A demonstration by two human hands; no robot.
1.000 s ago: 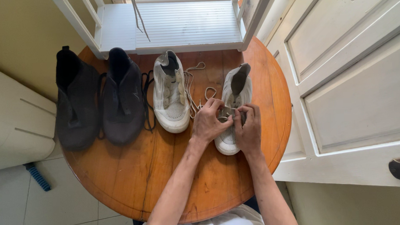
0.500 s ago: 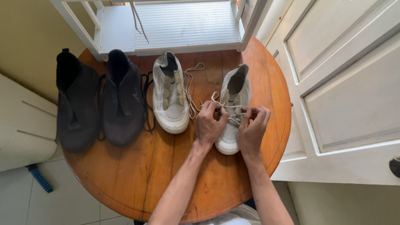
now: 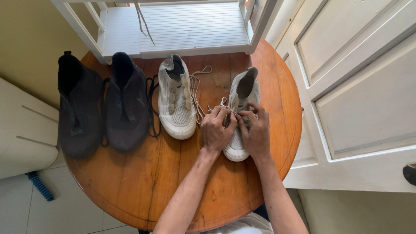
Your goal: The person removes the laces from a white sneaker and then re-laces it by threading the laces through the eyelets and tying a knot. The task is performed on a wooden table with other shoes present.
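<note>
Both my hands sit over the middle of a white sneaker [image 3: 244, 87] on the right side of a round wooden table [image 3: 182, 179]. My left hand [image 3: 217, 129] pinches its white lace [image 3: 223, 102], which loops out just above my fingers. My right hand [image 3: 255, 131] pinches the same lace against the shoe's eyelets. The lacing under my fingers is hidden. The shoe's toe pokes out below my hands, pointing towards me.
A second white sneaker [image 3: 176, 99] with a loose lace lies left of my hands. Two black shoes [image 3: 79, 108] [image 3: 126, 104] stand at the table's left. A white slatted rack [image 3: 185, 24] sits at the back. White panelled doors [image 3: 370, 86] fill the right.
Half a second ago my hands were spread, pulling the lace taut across the shoe. They have come back together over the eyelets, and the lace is slack again.
</note>
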